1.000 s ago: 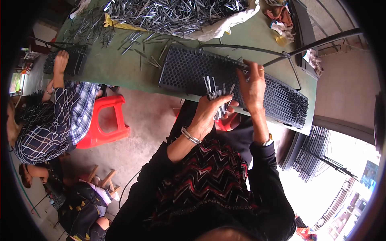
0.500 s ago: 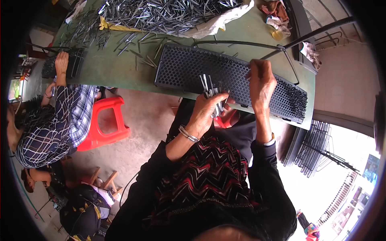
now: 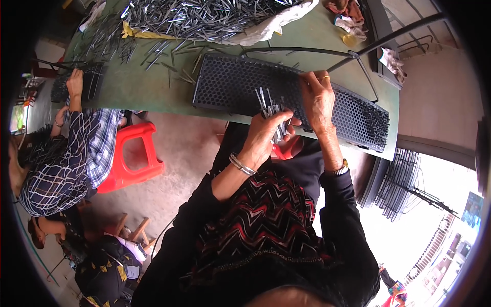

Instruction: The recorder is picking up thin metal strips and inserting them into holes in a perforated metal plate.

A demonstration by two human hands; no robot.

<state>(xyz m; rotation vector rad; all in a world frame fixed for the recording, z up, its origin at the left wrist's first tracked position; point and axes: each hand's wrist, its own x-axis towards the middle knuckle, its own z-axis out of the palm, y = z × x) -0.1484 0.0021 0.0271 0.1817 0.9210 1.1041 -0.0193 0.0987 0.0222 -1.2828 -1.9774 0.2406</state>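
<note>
My left hand [image 3: 260, 137] is closed around a bunch of thin metal strips [image 3: 272, 108], their ends fanning out above the thumb. In front of it lies a long black tray [image 3: 230, 84] with rows of holes, set slantwise along the near table edge. My right hand [image 3: 319, 105] is over the tray's middle, its fingertips bent down and pressed together at the holes. Whatever those fingers hold is hidden. Short dark pieces [image 3: 376, 128] stand packed in the tray's right end.
A heap of loose metal strips [image 3: 204, 20] covers the back of the green table [image 3: 138, 92]. A black metal rod frame [image 3: 386, 43] reaches across the tray. At left, a person's hand [image 3: 74, 83] works at another tray, near a red stool [image 3: 130, 174]. Gloves [image 3: 350, 23] lie back right.
My right hand has moved left along the tray, from its right half toward its middle. My left hand keeps its bunch of strips. The whole view has shifted slightly.
</note>
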